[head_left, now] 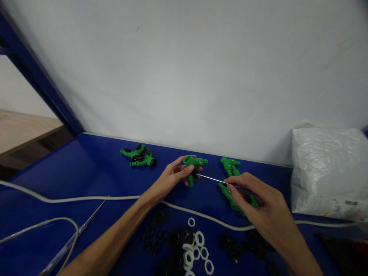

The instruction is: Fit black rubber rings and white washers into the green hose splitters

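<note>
My left hand (181, 171) grips a green plastic Y-shaped hose connector (193, 162), its wide round mouth facing up and a small black part on its lower branch. Between the thumb and fingers of my right hand (253, 195) is a screwdriver (212, 178) with a thin metal shaft. Its tip meets the black part on the connector; the handle is mostly hidden in my palm. Behind and under my right hand lie more green connectors (230, 166) without visible black parts. Two green connectors fitted with black parts (143, 158) rest on the left.
White rings (199, 239), black rings (153, 239) and black parts (235, 249) lie at the front of the blue table (94, 165). A white cable (198, 215) crosses it. A plastic-wrapped package (329, 172) stands right; a second long-shafted screwdriver (77, 234) lies left.
</note>
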Available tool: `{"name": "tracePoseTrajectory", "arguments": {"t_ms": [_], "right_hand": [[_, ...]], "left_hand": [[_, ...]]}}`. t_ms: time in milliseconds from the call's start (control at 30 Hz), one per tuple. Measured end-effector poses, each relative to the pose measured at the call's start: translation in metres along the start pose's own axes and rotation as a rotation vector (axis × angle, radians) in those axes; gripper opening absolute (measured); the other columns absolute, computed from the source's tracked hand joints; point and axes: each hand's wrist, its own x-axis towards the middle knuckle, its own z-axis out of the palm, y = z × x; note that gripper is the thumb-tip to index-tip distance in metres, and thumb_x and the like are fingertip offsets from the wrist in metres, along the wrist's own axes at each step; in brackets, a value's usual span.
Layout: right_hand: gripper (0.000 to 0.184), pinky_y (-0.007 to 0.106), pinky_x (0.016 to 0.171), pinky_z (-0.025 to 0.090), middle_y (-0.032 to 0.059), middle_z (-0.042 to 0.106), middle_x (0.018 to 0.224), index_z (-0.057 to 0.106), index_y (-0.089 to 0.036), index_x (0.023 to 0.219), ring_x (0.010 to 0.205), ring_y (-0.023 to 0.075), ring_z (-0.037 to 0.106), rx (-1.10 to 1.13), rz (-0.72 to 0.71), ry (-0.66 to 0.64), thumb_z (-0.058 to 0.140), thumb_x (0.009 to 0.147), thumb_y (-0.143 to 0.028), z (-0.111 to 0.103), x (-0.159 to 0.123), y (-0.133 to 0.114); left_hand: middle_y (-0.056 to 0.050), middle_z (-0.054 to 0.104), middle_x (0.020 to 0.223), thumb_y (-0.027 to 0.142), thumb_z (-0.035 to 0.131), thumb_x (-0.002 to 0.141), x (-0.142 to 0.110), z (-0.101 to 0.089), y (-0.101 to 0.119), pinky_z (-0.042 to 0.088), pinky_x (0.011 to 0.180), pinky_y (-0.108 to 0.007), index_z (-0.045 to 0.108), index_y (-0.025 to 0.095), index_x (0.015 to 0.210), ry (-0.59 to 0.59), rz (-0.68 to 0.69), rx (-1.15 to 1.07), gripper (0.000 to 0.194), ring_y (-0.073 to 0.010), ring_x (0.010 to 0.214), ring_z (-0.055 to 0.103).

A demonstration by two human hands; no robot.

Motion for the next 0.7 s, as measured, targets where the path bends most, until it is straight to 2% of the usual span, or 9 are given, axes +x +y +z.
{"name": "tracePoseTrajectory", "arguments": {"t_ms": [167, 267, 333, 467, 600, 700], "right_hand": [[0.01, 0.023, 0.065, 0.053, 0.0014, 0.065, 0.082, 0.068, -0.019, 0.099, 0.067, 0.0121, 0.065, -0.064, -0.106, -0.007, 0.059, 0.095, -0.016, 0.001, 0.002, -0.009], [0.014, 0.025, 0.068, 0.054, 0.0043, 0.067, 0.088, 0.068, -0.017, 0.103, 0.071, 0.0137, 0.067, -0.137, -0.169, -0.048, 0.054, 0.098, -0.016, 0.001, 0.007, -0.018], [0.023, 0.026, 0.069, 0.055, 0.0063, 0.069, 0.09, 0.068, -0.016, 0.103, 0.075, 0.0154, 0.069, -0.22, -0.224, -0.084, 0.046, 0.102, -0.018, 0.0, 0.012, -0.024], [0.036, 0.032, 0.067, 0.055, 0.0092, 0.07, 0.089, 0.07, -0.015, 0.102, 0.073, 0.0194, 0.068, -0.478, -0.342, -0.16, 0.034, 0.106, -0.021, 0.0, 0.022, -0.034], [0.025, 0.036, 0.067, 0.054, 0.012, 0.068, 0.093, 0.068, -0.013, 0.103, 0.074, 0.0228, 0.066, -0.705, -0.395, -0.222, 0.044, 0.103, -0.02, 0.003, 0.028, -0.043], [0.014, 0.035, 0.07, 0.053, 0.0104, 0.065, 0.091, 0.064, -0.013, 0.104, 0.076, 0.023, 0.064, -0.739, -0.406, -0.256, 0.051, 0.1, -0.018, 0.006, 0.029, -0.048]], "left_hand": [[-0.011, 0.074, 0.104, 0.047, 0.07, 0.088, 0.001, 0.005, -0.002, 0.043, 0.07, -0.028, 0.058, 0.018, 0.127, 0.062, -0.017, -0.026, 0.05, -0.0161, 0.079, 0.064], [-0.007, 0.073, 0.097, 0.047, 0.066, 0.091, 0.001, 0.005, -0.007, 0.041, 0.069, -0.026, 0.057, 0.02, 0.128, 0.092, 0.014, -0.01, 0.047, -0.0125, 0.073, 0.057], [-0.004, 0.07, 0.092, 0.048, 0.065, 0.091, 0.002, 0.005, -0.011, 0.039, 0.066, -0.024, 0.056, 0.021, 0.127, 0.129, 0.023, -0.009, 0.046, -0.012, 0.073, 0.055], [-0.003, 0.065, 0.092, 0.051, 0.067, 0.089, 0.003, 0.004, -0.015, 0.039, 0.067, -0.022, 0.057, 0.024, 0.127, 0.185, -0.028, -0.042, 0.048, -0.0143, 0.086, 0.057], [-0.005, 0.065, 0.099, 0.054, 0.069, 0.085, 0.006, 0.002, -0.02, 0.044, 0.071, -0.024, 0.059, 0.025, 0.126, 0.223, -0.063, -0.069, 0.051, -0.0158, 0.091, 0.058], [-0.005, 0.065, 0.103, 0.055, 0.07, 0.084, 0.006, 0.001, -0.023, 0.044, 0.069, -0.023, 0.061, 0.025, 0.124, 0.238, -0.066, -0.091, 0.05, -0.0154, 0.09, 0.058]]}}
